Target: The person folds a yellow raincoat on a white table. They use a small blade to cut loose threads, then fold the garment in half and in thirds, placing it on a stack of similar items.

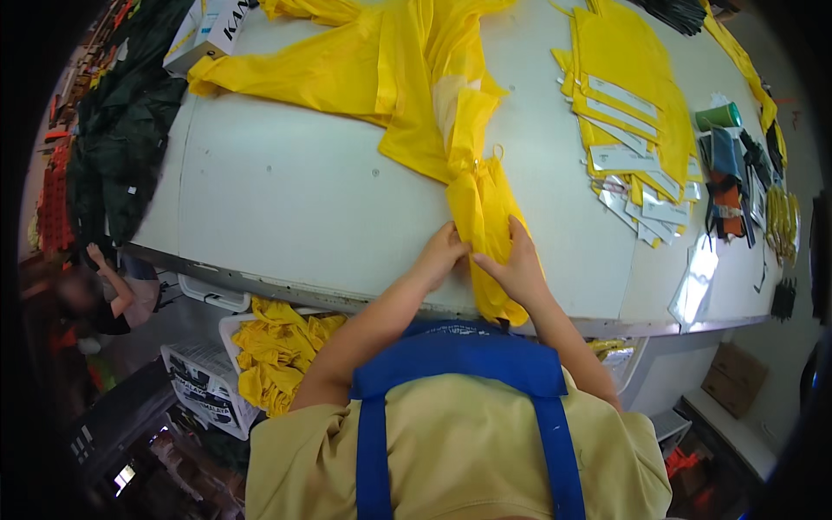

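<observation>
Pinching a narrow folded strip of yellow plastic garment (485, 234) from either side, the left hand (440, 253) and the right hand (518, 264) sit close together at the near edge of the white table (286, 199), fingers closed on the fabric; the strip hangs a little over that edge toward the person's blue apron (459, 355), and runs up the table into one large spread yellow sheet (381, 61) that fans toward the far left; one white cardboard box (204, 26) stands at the far left corner, touching the sheet; to the right lies one overlapping stack of folded yellow packs (628, 113), each with a pale rectangular label card, too many and too overlapped to count; beyond it stands one green cylinder (719, 115) on its side, then a cluster of small dark and orange items (728, 186) and a bunch of yellow loops (782, 225) near the right rim; one loose clear label sleeve (696, 282) rests by the front right edge; the broad stretch of table left of the hands is bare; below the left front edge one white crate (260, 355) holds crumpled yellow fabric; another person (108, 299) sits low at far left.
</observation>
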`<state>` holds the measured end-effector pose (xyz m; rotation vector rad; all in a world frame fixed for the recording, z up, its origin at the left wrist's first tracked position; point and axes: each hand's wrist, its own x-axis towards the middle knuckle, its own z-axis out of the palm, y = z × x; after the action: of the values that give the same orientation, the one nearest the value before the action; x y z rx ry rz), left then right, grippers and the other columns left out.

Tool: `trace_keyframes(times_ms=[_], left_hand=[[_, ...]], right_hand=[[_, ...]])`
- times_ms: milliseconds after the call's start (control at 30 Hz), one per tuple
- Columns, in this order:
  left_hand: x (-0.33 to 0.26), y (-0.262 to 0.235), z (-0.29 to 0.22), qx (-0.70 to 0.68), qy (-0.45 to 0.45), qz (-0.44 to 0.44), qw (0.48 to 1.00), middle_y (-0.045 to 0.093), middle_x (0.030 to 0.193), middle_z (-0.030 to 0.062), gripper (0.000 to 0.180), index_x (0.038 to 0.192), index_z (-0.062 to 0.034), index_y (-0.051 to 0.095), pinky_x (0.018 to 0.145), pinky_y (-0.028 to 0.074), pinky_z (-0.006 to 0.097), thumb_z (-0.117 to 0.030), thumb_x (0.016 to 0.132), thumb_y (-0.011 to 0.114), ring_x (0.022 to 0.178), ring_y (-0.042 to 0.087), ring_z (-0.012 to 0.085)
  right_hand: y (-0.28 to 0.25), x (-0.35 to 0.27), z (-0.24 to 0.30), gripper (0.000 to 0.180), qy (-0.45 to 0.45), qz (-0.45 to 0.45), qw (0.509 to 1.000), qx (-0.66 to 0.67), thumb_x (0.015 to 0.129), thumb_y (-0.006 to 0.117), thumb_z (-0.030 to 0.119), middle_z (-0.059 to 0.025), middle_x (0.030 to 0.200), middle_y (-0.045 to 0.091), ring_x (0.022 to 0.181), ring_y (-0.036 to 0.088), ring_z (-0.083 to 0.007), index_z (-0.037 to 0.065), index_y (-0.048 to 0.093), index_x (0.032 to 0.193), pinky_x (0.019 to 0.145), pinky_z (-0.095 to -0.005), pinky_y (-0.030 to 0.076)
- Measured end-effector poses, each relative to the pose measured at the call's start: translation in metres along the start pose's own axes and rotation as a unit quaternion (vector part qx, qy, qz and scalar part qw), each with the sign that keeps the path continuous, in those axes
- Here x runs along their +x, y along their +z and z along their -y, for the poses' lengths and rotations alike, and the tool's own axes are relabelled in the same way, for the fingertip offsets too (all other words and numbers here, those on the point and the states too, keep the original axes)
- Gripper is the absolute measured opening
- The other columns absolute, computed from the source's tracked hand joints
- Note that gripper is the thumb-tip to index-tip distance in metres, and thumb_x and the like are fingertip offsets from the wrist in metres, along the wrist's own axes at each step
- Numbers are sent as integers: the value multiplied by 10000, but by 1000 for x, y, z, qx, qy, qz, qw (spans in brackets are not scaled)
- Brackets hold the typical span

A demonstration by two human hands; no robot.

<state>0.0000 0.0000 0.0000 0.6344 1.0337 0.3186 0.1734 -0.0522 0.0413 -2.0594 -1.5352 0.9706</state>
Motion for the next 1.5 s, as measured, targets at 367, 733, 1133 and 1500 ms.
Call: trace_keyframes(times_ms=[367,733,1133,1500], left_hand=[[-93,-74,-8,45,228,-136,963,401,1348,66,477,1351,-136,354,911,425,365,-302,935,518,1067,492,207],[-115,-59,34,-21,259,17,966,430,1325,129,683,1414,-208,258,878,484,453,-159,841,626,1160,508,301],[-109,-44,44,741,357,-21,569,571,1242,-35,339,1074,-214,654,985,254,555,-98,766,571,1235,443,196],[-92,34,-12,364,192,-38,911,551,1243,173,552,1242,-67,534,881,445,395,-316,770,674,1064,554,356]], right_hand=[[41,-47,46,323,80,63,556,825,936,501,228,-148,1162,577,1004,599,-311,59,516,1211,871,-386,499],[26,-95,-20,420,91,-136,869,467,844,615,162,-165,1295,472,1054,571,-309,78,499,1239,867,-387,493],[20,-65,-4,409,-65,-134,975,-163,765,625,124,-162,1186,551,1050,534,-303,1,534,1144,852,-396,473],[27,-74,-38,198,-127,-8,990,66,855,574,189,-238,915,626,842,596,-412,29,612,965,740,-461,485]])
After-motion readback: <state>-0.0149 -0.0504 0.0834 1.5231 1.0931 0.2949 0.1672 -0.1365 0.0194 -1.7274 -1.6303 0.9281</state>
